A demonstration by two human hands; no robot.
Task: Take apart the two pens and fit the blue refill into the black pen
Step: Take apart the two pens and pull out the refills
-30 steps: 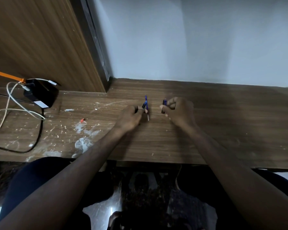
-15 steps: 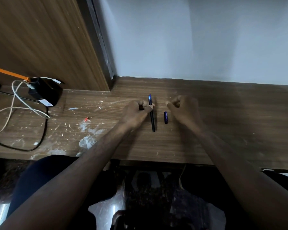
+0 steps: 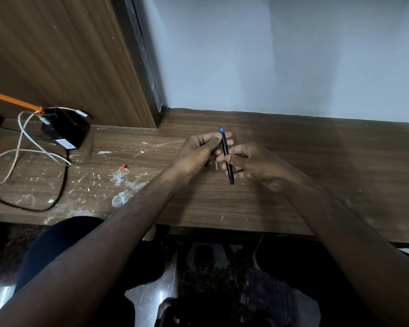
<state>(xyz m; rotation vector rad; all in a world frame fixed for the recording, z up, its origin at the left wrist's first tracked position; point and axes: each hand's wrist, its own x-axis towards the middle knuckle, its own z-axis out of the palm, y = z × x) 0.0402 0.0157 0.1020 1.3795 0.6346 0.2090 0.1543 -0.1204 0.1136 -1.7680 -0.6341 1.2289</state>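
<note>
Slim black pen with blue tip (image 3: 226, 156) above the wooden desk (image 3: 316, 166), left hand (image 3: 200, 147) pinching its upper end; right hand (image 3: 253, 164) thumb and fingers pinching mid-barrel

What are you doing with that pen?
A person sits at a wooden desk and holds one black pen with both hands. The left hand pinches it near the far end, where a blue tip shows, and the right hand grips the middle. The pen is lifted and points away from the person. Off to the left lie a black charger and tangled cables, untouched.
</note>
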